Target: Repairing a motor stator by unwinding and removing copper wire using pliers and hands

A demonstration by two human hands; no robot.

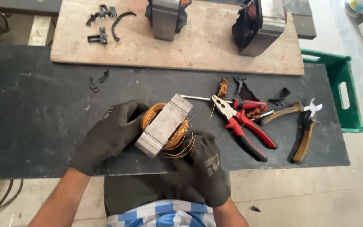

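Hands: your left hand (110, 136) and right hand (202, 166), both in dark work gloves, meet over the near edge of the desk (30, 117).
Left grip: closed around the copper coil (171, 136) from its 9 o'clock side, fingers curled over the windings.
Right grip: closed on the coil from its 5 o'clock side, fingertips among the loose wire loops hanging below it.
Coil and core: the coil is wound on a grey laminated metal core (164, 124), which lies tilted across the coil, one end toward 1 o'clock and the other toward 7 o'clock. You hold it just above the desk's near edge, between both hands.
Pliers: red-handled pliers (240, 126) lie on the desk at 3 o'clock from the coil, jaws pointing toward 11 o'clock, near but apart from your right hand.
Cutters: a brown-handled cutter (305, 128) lies further out at 3 o'clock, near the desk's right end.
Wire scraps: a small copper bundle (222, 87) sits at 1 o'clock from the coil, just beyond the pliers' jaws.
Board: a wooden board (206, 46) spans the far side at 12 o'clock, carrying two larger wound cores (167, 17) and black plastic pieces (103, 23).
Crate: a green crate (343, 92) stands off the desk's right end, at 2 o'clock.
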